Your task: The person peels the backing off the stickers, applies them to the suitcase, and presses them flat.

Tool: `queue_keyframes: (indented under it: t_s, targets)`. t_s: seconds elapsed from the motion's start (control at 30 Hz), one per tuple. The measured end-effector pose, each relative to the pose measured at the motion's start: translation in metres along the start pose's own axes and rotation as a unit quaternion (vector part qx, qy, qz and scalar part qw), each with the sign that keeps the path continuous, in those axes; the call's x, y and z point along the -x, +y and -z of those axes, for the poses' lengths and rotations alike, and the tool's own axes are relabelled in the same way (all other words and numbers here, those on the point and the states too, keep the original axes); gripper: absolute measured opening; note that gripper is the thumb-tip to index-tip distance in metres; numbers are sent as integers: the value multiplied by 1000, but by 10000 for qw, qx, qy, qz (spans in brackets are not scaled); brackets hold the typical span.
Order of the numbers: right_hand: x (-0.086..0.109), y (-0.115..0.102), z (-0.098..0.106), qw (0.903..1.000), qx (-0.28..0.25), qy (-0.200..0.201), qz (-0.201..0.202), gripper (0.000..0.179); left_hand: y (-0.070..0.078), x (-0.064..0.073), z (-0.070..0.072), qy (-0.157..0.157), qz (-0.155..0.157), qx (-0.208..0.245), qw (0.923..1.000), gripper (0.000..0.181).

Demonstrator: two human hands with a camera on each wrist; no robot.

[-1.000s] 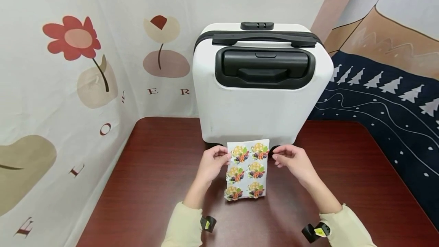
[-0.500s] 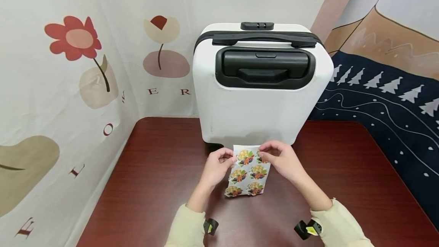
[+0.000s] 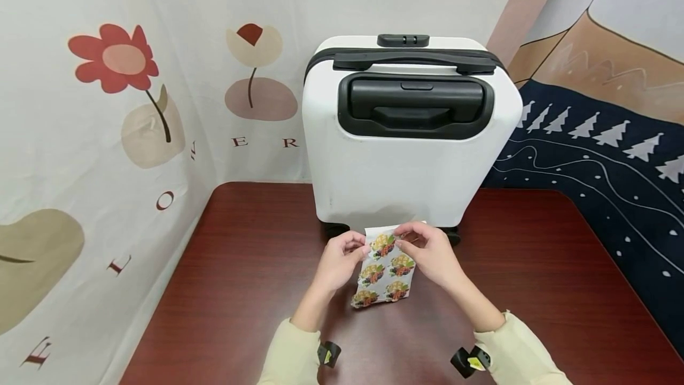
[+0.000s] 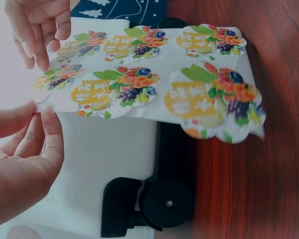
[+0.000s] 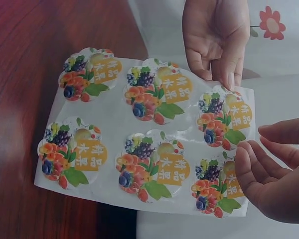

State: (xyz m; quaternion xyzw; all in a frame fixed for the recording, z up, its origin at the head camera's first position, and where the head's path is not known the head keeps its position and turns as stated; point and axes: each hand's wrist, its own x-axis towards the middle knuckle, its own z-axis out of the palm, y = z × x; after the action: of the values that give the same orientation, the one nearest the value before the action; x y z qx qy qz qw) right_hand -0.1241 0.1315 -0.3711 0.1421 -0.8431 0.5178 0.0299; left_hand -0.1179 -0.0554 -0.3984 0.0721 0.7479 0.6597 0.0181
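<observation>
A white sheet (image 3: pixel 387 273) carries several scalloped fruit stickers, set in two columns. It is tilted over the table, in front of the suitcase. My left hand (image 3: pixel 336 261) pinches the sheet's left edge near its top, clearest in the left wrist view. My right hand (image 3: pixel 427 254) is over the upper right corner, its fingers loosely bent. There the fingertips (image 5: pixel 242 149) lie across the corner fruit sticker (image 5: pixel 212 186) and cover part of it. Thumb and forefinger stand slightly apart, and no lifted sticker shows between them.
Behind the sheet stands a white suitcase (image 3: pixel 406 177) with black handles and a black wheel (image 4: pixel 168 203). The dark red-brown table (image 3: pixel 256 254) extends to both sides. Printed cloths (image 3: pixel 176 28) hang at the back, left and right.
My right hand has moved left, from beside the sheet to over its upper right sticker. My left hand shifted slightly right, and the sheet now leans to the right at its top.
</observation>
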Motion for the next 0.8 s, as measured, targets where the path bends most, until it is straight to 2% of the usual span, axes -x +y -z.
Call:
queue_keyframes:
  t_s: [0.1,0.33,0.63,0.8]
  targets:
    - [1,0,0,10000,9,32,34,15,0,-1,0,-22,-18,4,10000,5]
    - [1,1,-2,10000,14,17,10,17,31,10,0,-17,42,-67,10000,4]
    - [0,5,-5,9999,79,48,124,14,28,9,-2,-26,52,-80,10000,4]
    - [-1,7,-6,9997,49,71,214,12,20,8,-2,-74,-19,-50,10000,4]
